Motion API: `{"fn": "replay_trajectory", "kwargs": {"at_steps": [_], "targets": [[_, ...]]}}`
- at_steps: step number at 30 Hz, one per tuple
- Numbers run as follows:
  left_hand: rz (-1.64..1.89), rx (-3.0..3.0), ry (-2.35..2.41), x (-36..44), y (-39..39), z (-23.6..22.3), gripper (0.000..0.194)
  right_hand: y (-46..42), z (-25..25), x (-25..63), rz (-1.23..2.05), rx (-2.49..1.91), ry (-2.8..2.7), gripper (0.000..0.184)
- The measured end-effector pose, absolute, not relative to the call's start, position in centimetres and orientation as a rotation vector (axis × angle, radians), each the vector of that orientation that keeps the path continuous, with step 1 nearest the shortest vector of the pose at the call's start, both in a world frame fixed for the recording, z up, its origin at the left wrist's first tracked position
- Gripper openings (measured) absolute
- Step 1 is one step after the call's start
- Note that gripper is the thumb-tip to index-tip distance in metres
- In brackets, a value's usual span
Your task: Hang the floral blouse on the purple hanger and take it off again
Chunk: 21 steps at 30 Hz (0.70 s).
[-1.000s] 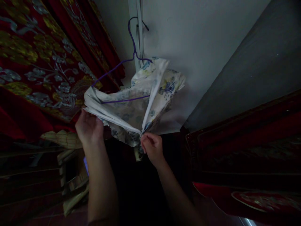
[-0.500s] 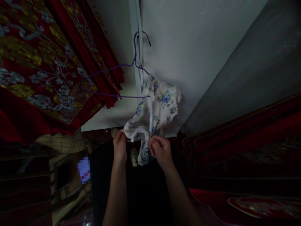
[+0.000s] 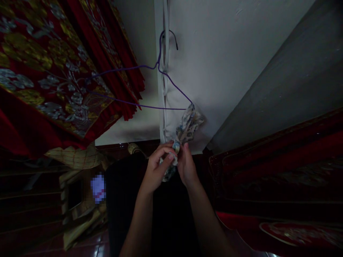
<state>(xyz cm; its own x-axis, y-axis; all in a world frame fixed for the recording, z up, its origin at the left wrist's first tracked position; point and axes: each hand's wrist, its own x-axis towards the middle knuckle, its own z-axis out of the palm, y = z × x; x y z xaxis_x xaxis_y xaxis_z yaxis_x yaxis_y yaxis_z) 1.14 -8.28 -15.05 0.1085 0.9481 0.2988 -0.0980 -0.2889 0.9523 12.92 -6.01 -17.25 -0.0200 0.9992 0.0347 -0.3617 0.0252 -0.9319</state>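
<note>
A small white garment point(image 3: 189, 125) with a blue floral print hangs from the right end of a purple wire hanger point(image 3: 139, 66). Its lower part is bunched into a narrow bundle between my hands. My left hand point(image 3: 158, 167) is closed around the bundle, thumb over the front. From the other side my right hand point(image 3: 188, 167) presses against the same cloth, its thumb pointing up and the other fingers partly hidden. A short end of the garment dangles below the hands.
The hanger hooks onto a pale strap point(image 3: 166, 53) against a white panel point(image 3: 219, 46). Red embroidered cloth point(image 3: 53, 64) hangs at the left, behind the hanger's left end. More red fabric point(image 3: 281, 160) lies at the right. A light wooden frame point(image 3: 80, 210) stands lower left.
My hands have come together, gathering the spread garment into a narrow bundle. It has shifted to the hanger's right end, baring more of the wire. My left hand moved right.
</note>
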Motion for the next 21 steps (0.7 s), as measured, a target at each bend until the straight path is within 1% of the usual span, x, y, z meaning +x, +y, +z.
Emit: {"fn": "replay_trajectory", "kwargs": {"at_steps": [2, 4, 7, 9, 11, 13, 14, 15, 17, 19, 21], "targets": [[1.323, 1.534, 0.911, 1.0, -7.7, -14.4, 0.02, -6.4, -16.9, 13.1, 1.469, -0.838, -0.893, 0.07], [1.299, 1.596, 0.897, 0.8, -6.6, -14.1, 0.026, -6.9, -16.7, 13.5, 1.524, -0.825, -0.95, 0.062], [1.213, 1.588, 0.761, 0.4, -4.5, -14.9, 0.052, -7.3, -16.1, 14.3, 1.529, -0.872, -1.211, 0.045], [1.058, 1.573, 0.68, 0.2, -3.3, -16.2, 0.068, -7.2, -15.4, 15.0, 1.502, -0.926, -1.332, 0.036], [0.892, 1.588, 0.685, -0.1, -2.7, -17.8, 0.078, -6.9, -14.4, 16.0, 1.533, -0.929, -1.422, 0.03], [0.738, 1.655, 0.761, -0.6, -2.6, -19.1, 0.077, -6.3, -12.9, 17.1, 1.554, -0.889, -1.522, 0.024], [0.661, 1.696, 0.807, -1.1, -2.7, -19.5, 0.073, -5.8, -12.1, 17.8, 1.506, -0.88, -1.577, 0.02], [0.593, 1.741, 0.868, -1.8, -2.9, -19.6, 0.07, -5.2, -11.3, 18.3, 1.402, -0.89, -1.628, 0.016], [0.54, 1.834, 1.047, -3.9, -3.2, -19.0, 0.064, -3.6, -9.7, 19.3, 1.069, -0.937, -1.673, 0.012], [0.616, 1.92, 1.258, -6.6, -3.3, -17.4, 0.056, -1.5, -8.7, 19.7, 0.752, -0.967, -1.621, 0.013], [0.711, 1.969, 1.399, -9.2, -3.5, -15.2, 0.04, 1.1, -8.3, 19.3, 0.545, -0.951, -1.47, 0.015]]}}
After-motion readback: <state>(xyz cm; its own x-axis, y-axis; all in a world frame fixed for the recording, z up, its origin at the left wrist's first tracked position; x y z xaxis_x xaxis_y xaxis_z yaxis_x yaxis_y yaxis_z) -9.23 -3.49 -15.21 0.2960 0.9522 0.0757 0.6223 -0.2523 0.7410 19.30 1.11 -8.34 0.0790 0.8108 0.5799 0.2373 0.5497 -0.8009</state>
